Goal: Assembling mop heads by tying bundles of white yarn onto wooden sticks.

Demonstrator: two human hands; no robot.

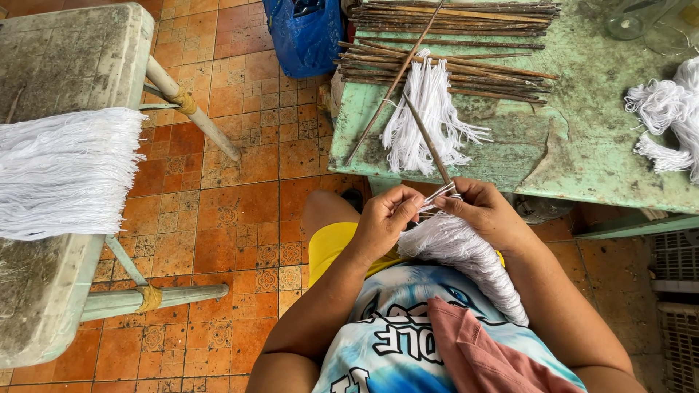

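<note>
Across the upper right of the frame runs a worn green table (582,145), close enough to the seated person that everything on it lies within arm's reach. At the left edge of the frame a grey bench (65,58) carries a broad sheaf of white yarn (65,175), draped flat over its side so the strands hang straight and untangled. A blue bag (302,36) sits on the orange tiled floor (218,182) at top centre, beside the table corner. Along the table's far edge, at the top of the frame, lies a pile of thin brown sticks (451,36), stacked roughly parallel, which keeps single ones easy to pull out. Just below them rests a finished white tassel (426,116) already tied to a stick, and at the far right edge a loose heap of white string (666,109) spills onto the tabletop. In the lower centre, above the lap, a thick bundle of white yarn (466,258) trails down toward the shirt, its top gathered against the near end of a slanting stick (429,145). The left hand (382,218) is curled nearly closed, thumb and fingers pinching the bundle's top at the stick. The right hand (484,211) is likewise closed tight, fingertips gripping the strands and stick end from the other side, so both hands meet and steady the same spot.
</note>
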